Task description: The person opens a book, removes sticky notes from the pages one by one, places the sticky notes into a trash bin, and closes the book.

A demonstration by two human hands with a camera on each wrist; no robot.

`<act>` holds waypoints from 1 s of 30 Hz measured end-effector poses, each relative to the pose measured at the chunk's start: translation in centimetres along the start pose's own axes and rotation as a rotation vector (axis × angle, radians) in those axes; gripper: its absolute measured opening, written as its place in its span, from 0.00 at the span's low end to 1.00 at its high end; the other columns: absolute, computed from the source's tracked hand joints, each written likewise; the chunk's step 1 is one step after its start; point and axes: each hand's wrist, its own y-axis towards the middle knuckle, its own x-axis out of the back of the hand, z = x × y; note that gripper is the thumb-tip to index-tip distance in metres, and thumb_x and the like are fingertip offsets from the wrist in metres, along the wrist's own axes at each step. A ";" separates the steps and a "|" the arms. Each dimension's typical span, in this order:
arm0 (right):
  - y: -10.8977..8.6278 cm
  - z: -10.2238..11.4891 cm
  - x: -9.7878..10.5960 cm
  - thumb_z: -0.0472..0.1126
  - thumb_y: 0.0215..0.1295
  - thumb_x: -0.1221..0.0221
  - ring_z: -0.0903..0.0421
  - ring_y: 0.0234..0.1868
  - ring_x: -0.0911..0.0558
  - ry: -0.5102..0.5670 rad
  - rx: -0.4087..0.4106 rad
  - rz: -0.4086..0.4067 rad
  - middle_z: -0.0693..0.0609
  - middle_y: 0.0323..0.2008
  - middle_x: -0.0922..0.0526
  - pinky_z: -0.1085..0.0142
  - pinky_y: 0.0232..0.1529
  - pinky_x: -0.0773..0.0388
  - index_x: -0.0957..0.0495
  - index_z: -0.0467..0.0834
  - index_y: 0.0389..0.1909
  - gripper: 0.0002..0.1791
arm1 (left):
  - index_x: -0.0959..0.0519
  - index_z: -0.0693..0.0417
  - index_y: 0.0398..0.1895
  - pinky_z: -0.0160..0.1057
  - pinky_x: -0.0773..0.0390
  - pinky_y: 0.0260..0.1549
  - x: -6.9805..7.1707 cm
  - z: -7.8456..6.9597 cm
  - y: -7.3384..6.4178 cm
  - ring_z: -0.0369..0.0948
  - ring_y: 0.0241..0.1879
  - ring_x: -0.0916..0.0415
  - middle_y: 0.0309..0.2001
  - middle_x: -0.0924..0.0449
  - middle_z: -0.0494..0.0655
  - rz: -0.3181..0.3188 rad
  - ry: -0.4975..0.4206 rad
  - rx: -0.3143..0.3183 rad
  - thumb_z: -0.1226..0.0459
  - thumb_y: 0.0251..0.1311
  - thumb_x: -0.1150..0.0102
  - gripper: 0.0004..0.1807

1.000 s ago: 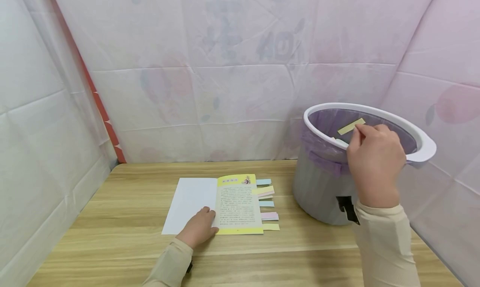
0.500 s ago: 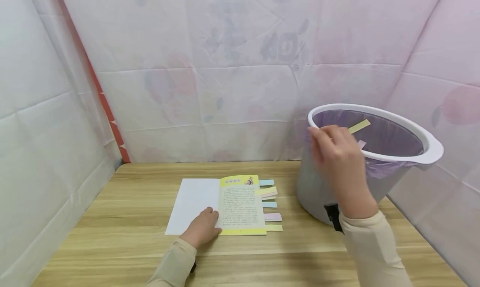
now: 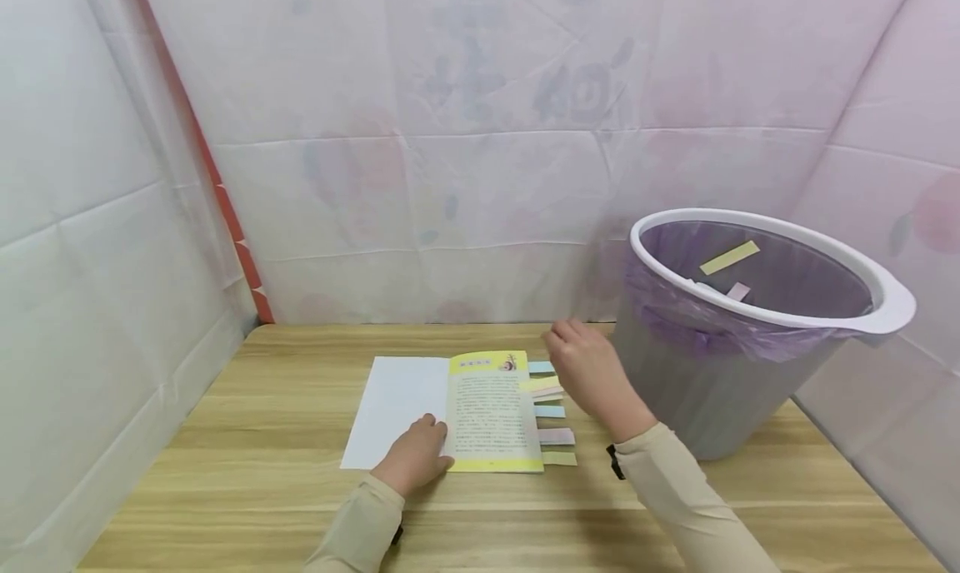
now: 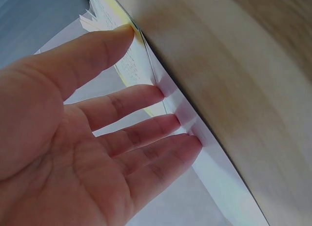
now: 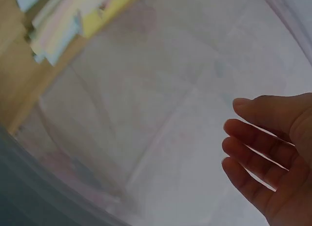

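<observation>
An open book (image 3: 491,415) lies on the wooden table, its left page (image 3: 397,398) blank white and its right page printed with yellow bands. Several pastel sticky tabs (image 3: 557,436) stick out past its right edge. My left hand (image 3: 416,455) rests on the book near the lower fold; in the left wrist view its fingers (image 4: 141,133) are extended, with the tips touching the pages. Above the upper tabs is my right hand (image 3: 588,373). The right wrist view shows that hand (image 5: 273,153) with loosely bent fingers, thumb and fingers apart, holding nothing.
A grey bin (image 3: 712,398) with a white rim (image 3: 892,306) and purple liner (image 3: 675,306) stands at the right. Inside it show a yellow strip (image 3: 730,257) and a pink strip (image 3: 738,291). Pale printed sheets (image 3: 487,190) hang behind the wooden table (image 3: 247,440).
My right hand has left the bin and moved left and down to the book's tabs. The yellow strip it pinched earlier is now in the bin. My left hand stays on the book.
</observation>
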 end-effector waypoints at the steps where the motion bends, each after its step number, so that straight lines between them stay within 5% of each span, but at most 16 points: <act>1: -0.2 0.1 -0.7 0.22 0.48 0.35 0.49 0.31 0.22 -0.002 0.000 0.039 0.45 0.29 0.21 0.60 0.30 0.23 0.21 0.34 0.29 0.08 | 0.24 0.70 0.48 0.49 0.24 0.47 0.0 0.0 0.0 0.51 0.43 0.26 0.43 0.25 0.58 -0.001 0.000 0.001 0.62 0.56 0.33 0.22; 13: -2.4 0.2 -6.2 0.25 0.52 0.34 0.50 0.36 0.19 0.027 -0.078 0.403 0.49 0.33 0.19 0.59 0.39 0.21 0.17 0.39 0.34 0.09 | 0.23 0.68 0.47 0.47 0.24 0.46 -0.3 -0.6 0.2 0.49 0.41 0.26 0.41 0.26 0.56 0.001 0.015 -0.002 0.61 0.56 0.33 0.22; 24: -3.4 -0.2 -8.6 0.29 0.51 0.31 0.48 0.39 0.20 0.025 -0.074 0.553 0.46 0.35 0.18 0.53 0.43 0.21 0.16 0.38 0.36 0.10 | 0.23 0.67 0.49 0.46 0.23 0.45 -0.4 -1.2 0.2 0.48 0.41 0.26 0.41 0.26 0.54 0.003 0.030 0.004 0.60 0.56 0.32 0.23; 30: -4.2 -0.4 -8.9 0.33 0.50 0.29 0.48 0.38 0.20 0.002 -0.058 0.567 0.46 0.36 0.18 0.54 0.40 0.22 0.17 0.38 0.36 0.11 | 0.23 0.67 0.49 0.45 0.23 0.43 -0.4 -1.5 0.1 0.46 0.39 0.27 0.40 0.26 0.54 0.003 0.041 -0.007 0.60 0.55 0.32 0.23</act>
